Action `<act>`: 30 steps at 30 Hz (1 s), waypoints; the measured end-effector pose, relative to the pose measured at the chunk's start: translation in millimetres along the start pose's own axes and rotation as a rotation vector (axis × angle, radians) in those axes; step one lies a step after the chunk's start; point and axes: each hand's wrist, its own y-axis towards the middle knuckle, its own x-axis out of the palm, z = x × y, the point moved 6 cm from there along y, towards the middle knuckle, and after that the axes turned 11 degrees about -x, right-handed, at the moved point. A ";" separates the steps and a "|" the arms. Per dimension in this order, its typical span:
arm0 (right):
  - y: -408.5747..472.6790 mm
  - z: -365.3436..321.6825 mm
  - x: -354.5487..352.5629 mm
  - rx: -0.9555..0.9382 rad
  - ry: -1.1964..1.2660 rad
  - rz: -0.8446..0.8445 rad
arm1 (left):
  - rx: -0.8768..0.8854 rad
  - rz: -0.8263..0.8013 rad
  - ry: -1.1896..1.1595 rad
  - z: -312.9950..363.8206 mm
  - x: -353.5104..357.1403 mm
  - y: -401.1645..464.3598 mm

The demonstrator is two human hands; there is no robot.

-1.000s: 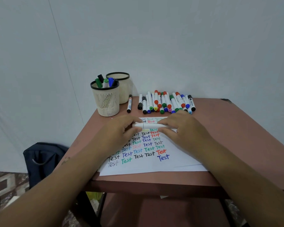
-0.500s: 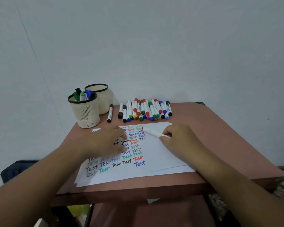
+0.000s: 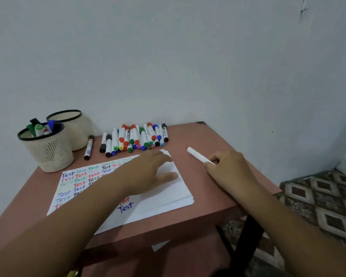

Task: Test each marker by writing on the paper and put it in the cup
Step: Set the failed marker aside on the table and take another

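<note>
A white marker with a red end [image 3: 197,155] is gripped in my right hand [image 3: 228,168], which rests on the brown table [image 3: 214,136] to the right of the paper, the red end pointing up and left. My left hand [image 3: 146,174] lies flat on the white paper [image 3: 164,198] with its fingers spread, covering part of the rows of coloured "Test" words. At the back left stands a cream mesh cup [image 3: 48,154] holding several markers. A second cream cup [image 3: 76,132] stands behind it; I see nothing sticking out of it.
A row of several capped markers [image 3: 136,138] lies along the wall at the back of the table. One marker [image 3: 89,146] lies apart beside the cups. The table's right edge drops to a patterned floor [image 3: 318,200].
One second ago both hands held the marker over the paper. My right hand has carried it right, off the paper. My left hand has spread flat further right on the sheet. The view has swung right.
</note>
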 end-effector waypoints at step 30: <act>29.9 -55.5 18.3 -0.332 -0.275 0.018 | -0.252 0.043 -0.115 -97.5 1.7 -39.2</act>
